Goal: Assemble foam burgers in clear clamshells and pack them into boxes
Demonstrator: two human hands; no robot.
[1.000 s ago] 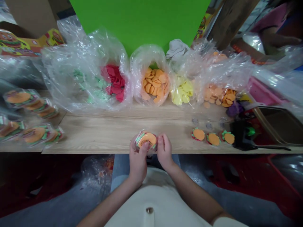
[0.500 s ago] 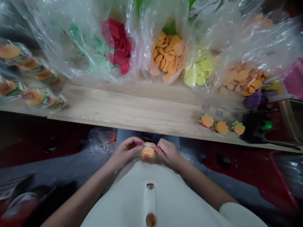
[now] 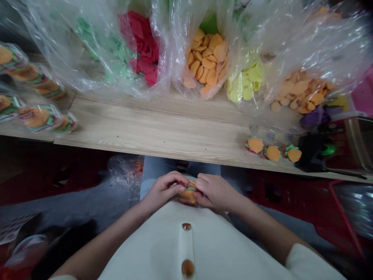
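Observation:
Both my hands meet in my lap, below the table's front edge. My left hand [image 3: 161, 190] and my right hand [image 3: 214, 190] are curled around a small felt burger stack in a clear bag [image 3: 188, 193]; only its orange top and green rim show between the fingers. Three more felt burgers [image 3: 273, 153] lie in a row on the wooden table [image 3: 163, 128] to the right.
Along the back stand clear bags of felt pieces: green [image 3: 110, 66], red [image 3: 144, 48], orange [image 3: 205, 58], yellow [image 3: 246, 79] and tan [image 3: 300, 93]. Bagged burgers [image 3: 37, 116] pile up at the left. A black tool [image 3: 316, 153] lies at the right, beside a red crate [image 3: 346, 210].
My hands drew the bagged burger off the table's edge and down into my lap, and closed more tightly round it. The camera tilted downward.

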